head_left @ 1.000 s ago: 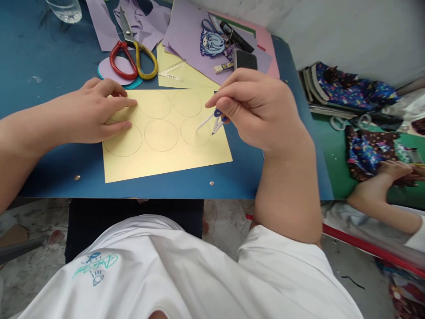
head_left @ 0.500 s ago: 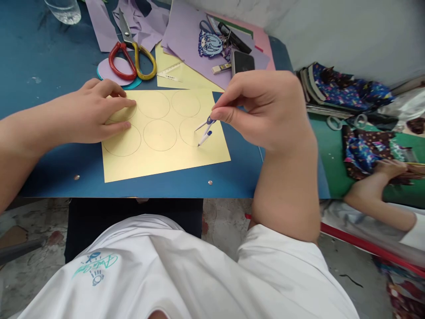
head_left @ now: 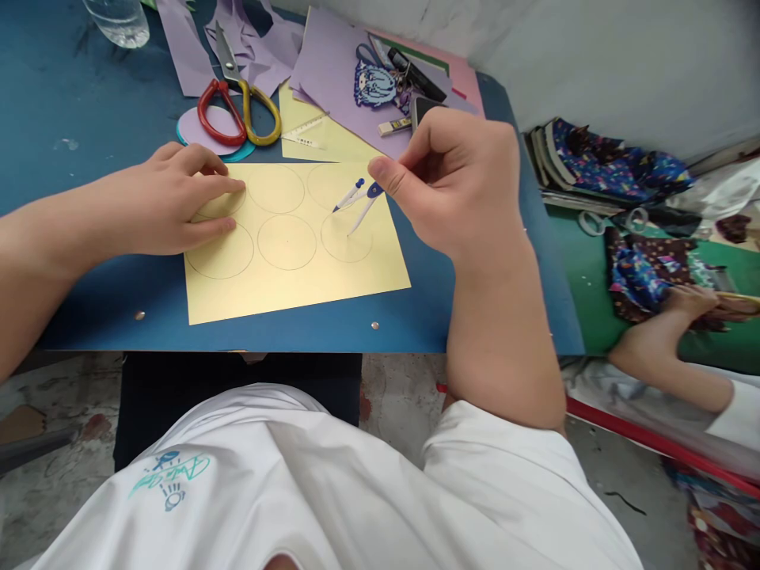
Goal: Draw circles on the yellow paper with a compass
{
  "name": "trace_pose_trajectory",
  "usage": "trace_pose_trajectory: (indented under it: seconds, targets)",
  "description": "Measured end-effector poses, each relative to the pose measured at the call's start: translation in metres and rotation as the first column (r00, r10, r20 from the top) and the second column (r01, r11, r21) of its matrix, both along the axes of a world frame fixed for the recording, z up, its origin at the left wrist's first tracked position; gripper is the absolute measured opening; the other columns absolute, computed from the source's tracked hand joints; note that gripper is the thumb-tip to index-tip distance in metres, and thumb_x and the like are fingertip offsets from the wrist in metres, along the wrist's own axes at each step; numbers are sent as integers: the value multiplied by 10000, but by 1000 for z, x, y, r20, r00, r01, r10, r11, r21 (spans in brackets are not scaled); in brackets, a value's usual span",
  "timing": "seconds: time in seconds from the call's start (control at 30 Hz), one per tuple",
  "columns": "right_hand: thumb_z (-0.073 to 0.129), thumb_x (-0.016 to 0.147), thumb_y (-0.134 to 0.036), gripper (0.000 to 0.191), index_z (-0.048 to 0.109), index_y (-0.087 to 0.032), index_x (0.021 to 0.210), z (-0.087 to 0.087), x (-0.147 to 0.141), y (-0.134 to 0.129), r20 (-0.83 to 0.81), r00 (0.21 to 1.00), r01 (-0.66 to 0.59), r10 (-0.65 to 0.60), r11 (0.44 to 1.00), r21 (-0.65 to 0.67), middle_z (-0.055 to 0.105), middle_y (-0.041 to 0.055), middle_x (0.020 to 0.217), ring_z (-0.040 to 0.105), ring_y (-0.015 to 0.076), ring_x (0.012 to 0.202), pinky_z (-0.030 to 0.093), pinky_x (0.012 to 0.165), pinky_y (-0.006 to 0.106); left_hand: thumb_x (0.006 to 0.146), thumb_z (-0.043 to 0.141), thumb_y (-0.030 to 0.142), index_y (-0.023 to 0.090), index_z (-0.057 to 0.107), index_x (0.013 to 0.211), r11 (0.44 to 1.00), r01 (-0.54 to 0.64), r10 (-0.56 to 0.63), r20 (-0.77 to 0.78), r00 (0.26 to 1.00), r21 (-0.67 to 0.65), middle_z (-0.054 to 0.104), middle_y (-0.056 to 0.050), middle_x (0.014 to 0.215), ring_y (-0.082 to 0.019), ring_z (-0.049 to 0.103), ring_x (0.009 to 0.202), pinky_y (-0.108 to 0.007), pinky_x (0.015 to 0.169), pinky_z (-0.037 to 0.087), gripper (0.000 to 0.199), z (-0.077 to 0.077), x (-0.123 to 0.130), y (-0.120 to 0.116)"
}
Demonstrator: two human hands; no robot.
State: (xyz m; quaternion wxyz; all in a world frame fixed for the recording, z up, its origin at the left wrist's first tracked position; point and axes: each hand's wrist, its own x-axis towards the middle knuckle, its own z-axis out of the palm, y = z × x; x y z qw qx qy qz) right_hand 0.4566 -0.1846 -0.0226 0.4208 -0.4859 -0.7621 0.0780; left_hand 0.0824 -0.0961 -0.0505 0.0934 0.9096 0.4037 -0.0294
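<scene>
A yellow sheet of paper [head_left: 297,289] with several pencil-drawn circles lies on the blue table. On its left part rests my left hand [head_left: 178,198], fingers spread, pressing the sheet and holding nothing. My right hand [head_left: 445,182] pinches the top of a small white and blue compass [head_left: 362,198] between thumb and forefinger. One compass leg stands inside the lower right circle; the pencil leg points to that circle's upper left edge. Scissors [head_left: 237,87] with red and yellow handles lie behind the sheet, partly over round purple and teal paper pieces [head_left: 205,131].
Purple paper [head_left: 332,63], a clear ruler [head_left: 304,131], a keychain figure [head_left: 375,84], a black marker [head_left: 419,75] and an eraser [head_left: 395,127] lie at the back. A clear cup [head_left: 122,24] stands back left. At right, another person's hand [head_left: 692,301] is over a green table [head_left: 564,277].
My right hand has turned the compass; its pencil leg has swung from the lower right side to the upper left of the circle. My left hand stays in place on the sheet.
</scene>
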Motion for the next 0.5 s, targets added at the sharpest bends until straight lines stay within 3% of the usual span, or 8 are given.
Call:
trace_pose_trajectory:
  seconds: [0.1,0.33,0.5]
  targets:
    - [803,1112,-814,718,437,-287,789,-2,5,4,32,998,54,-55,998,15,471,-1,692,399,187,676,373,693,408,1091,35,984,166,681,1818,1000,23,-23,19,1000,22,544,-220,1728,-531,483,1733,-721,1476,384,1270,-1,0,0]
    - [865,1044,-318,539,392,-282,788,2,13,-5,234,949,209,-211,977,34,508,-11,680,476,193,657,373,715,410,1091,45,968,175,661,1839,1000,8,-8,-2,1000,11,527,-208,1747,-542,452,1755,-728,1478,381,1252,1,-1,0]
    - [832,1028,-255,540,357,-281,774,6,8,-13,312,928,199,-204,979,46,515,-13,682,508,197,649,371,704,406,1102,124,907,165,666,1834,1000,15,-15,-7,1000,6,522,-207,1753,-534,451,1752,-713,1488,368,1175,1,0,-1]
